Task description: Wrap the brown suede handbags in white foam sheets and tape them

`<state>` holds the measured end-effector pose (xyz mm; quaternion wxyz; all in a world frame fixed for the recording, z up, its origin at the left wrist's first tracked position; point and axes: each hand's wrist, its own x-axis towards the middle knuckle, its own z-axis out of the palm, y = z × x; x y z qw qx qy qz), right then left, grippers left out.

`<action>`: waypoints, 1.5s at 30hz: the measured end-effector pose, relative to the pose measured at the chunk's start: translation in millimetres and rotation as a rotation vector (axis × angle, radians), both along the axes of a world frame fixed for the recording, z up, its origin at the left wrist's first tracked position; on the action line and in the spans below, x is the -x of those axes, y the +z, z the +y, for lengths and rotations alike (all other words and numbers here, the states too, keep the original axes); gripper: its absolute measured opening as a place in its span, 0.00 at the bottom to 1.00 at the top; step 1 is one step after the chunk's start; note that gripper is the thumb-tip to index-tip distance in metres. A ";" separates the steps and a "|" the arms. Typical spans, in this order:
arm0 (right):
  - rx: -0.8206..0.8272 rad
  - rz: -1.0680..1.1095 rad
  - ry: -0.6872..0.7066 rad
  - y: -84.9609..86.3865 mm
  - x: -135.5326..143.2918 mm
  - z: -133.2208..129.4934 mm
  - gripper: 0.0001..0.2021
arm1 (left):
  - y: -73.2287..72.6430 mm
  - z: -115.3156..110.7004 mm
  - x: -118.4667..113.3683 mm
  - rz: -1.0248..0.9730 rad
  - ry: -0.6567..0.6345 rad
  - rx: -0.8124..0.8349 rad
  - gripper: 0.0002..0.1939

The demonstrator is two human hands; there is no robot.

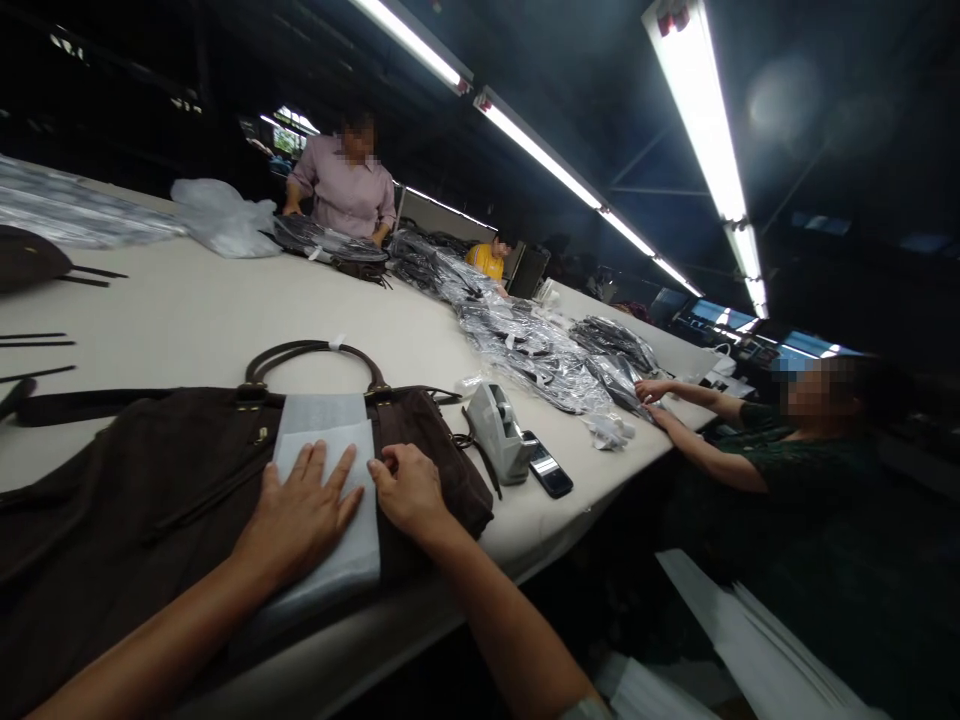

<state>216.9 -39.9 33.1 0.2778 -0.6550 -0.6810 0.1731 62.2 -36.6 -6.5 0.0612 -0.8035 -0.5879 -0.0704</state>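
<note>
The left hand [300, 515] is lying spread on the white sheet [360, 545] running lengthwise away, the right hand [411, 490] resting half-curled at its right edge, grip unclear

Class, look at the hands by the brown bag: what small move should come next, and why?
Perhaps the right hand should press down the right edge of the white sheet: its fingers are at that edge, while the left hand lies spread on the sheet, seemingly steadying it over the brown bag.
</note>
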 end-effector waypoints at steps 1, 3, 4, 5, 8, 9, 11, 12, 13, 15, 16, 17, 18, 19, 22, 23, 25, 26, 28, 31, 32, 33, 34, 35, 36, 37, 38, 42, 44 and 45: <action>0.025 -0.051 0.011 5.2 1.8 11.5 0.17 | -1.2 0.0 -0.2 0.006 -0.002 -0.019 0.33; 0.098 -0.130 0.028 15.6 6.3 37.2 0.18 | -2.6 -0.1 -0.4 0.015 0.001 -0.055 0.33; 0.139 -0.155 0.031 20.2 9.0 50.1 0.18 | -2.8 -0.4 -0.4 0.019 0.004 -0.072 0.33; 0.175 -0.170 0.036 24.0 11.7 62.1 0.16 | -2.8 -0.9 -0.4 0.022 0.009 -0.083 0.33; 0.210 -0.178 0.065 28.4 20.1 86.9 0.08 | -2.4 -3.3 0.0 0.036 0.013 -0.101 0.33; 0.195 -0.169 0.080 27.0 22.9 90.9 0.06 | -2.6 -4.1 0.2 0.038 0.017 -0.111 0.33; 0.151 -0.137 0.105 19.9 28.2 93.6 0.04 | -3.4 -5.6 0.7 0.032 0.035 -0.145 0.33; 0.128 -0.113 0.109 14.9 30.5 93.2 0.04 | -3.9 -6.3 1.0 0.023 0.049 -0.166 0.34; 0.112 -0.087 0.103 9.3 32.6 92.1 0.05 | -4.3 -6.9 1.4 0.011 0.060 -0.188 0.34; 0.100 -0.046 0.049 -1.7 36.1 89.4 0.05 | -4.4 -7.9 2.3 -0.016 0.055 -0.233 0.34; 0.097 -0.032 0.008 -6.3 37.5 88.4 0.05 | -4.1 -8.2 2.8 -0.031 0.037 -0.257 0.34; 0.091 -0.023 -0.032 -10.0 38.6 87.7 0.05 | -3.5 -8.2 3.4 -0.043 0.012 -0.275 0.33; 0.083 -0.019 -0.065 -12.6 39.5 87.5 0.06 | -2.8 -7.9 4.0 -0.054 -0.019 -0.281 0.32; 0.078 -0.019 -0.090 -14.1 40.3 87.8 0.06 | -2.2 -7.3 4.6 -0.063 -0.049 -0.269 0.31; 0.084 -0.035 -0.121 -13.0 41.4 89.6 0.06 | -1.8 -3.4 6.3 -0.065 -0.110 -0.168 0.29; 0.092 -0.042 -0.131 -11.3 41.5 90.2 0.06 | -2.3 -1.8 6.8 -0.062 -0.120 -0.137 0.29; 0.101 -0.055 -0.152 -7.1 41.6 90.6 0.08 | -3.8 1.6 7.8 -0.057 -0.134 -0.106 0.30; 0.106 -0.063 -0.158 -5.1 41.7 90.5 0.09 | -5.0 3.2 8.5 -0.056 -0.138 -0.097 0.30; 0.127 -0.085 -0.158 -2.2 42.4 90.7 0.12 | -8.4 6.6 10.7 -0.048 -0.139 -0.077 0.32; 0.175 -0.116 -0.127 -2.7 44.3 93.8 0.15 | -19.1 16.0 16.6 -0.028 -0.138 -0.062 0.35; 0.187 -0.120 -0.123 -3.8 44.7 95.2 0.15 | -24.4 20.7 19.1 -0.023 -0.147 -0.061 0.36; 0.192 -0.125 -0.117 -4.5 44.4 96.0 0.16 | -30.3 25.7 21.7 -0.019 -0.167 -0.061 0.37; 0.192 -0.130 -0.100 -4.3 43.1 95.6 0.16 | -36.4 30.7 24.3 -0.014 -0.199 -0.068 0.38; 0.197 -0.136 -0.068 -2.6 40.3 93.7 0.15 | -42.1 35.3 26.9 -0.012 -0.231 -0.080 0.38; 0.203 -0.135 -0.020 1.2 35.2 89.9 0.14 | -47.1 39.3 29.4 -0.015 -0.261 -0.096 0.38; 0.201 -0.116 0.032 7.4 27.2 84.3 0.13 | -51.2 42.3 31.6 -0.025 -0.284 -0.113 0.38; 0.180 -0.076 0.072 15.9 15.5 77.4 0.13 | -54.1 44.3 33.5 -0.036 -0.305 -0.123 0.36; -0.098 0.110 -0.095 62.7 -69.5 48.6 0.15 | -56.4 45.4 35.6 -0.065 -0.354 -0.108 0.33; -0.113 0.106 -0.354 82.3 -123.5 39.7 0.11 | -56.5 45.3 34.5 -0.073 -0.346 -0.108 0.33; -0.042 0.132 -0.463 88.3 -148.6 36.4 0.09 | -57.4 46.1 34.0 -0.081 -0.332 -0.116 0.33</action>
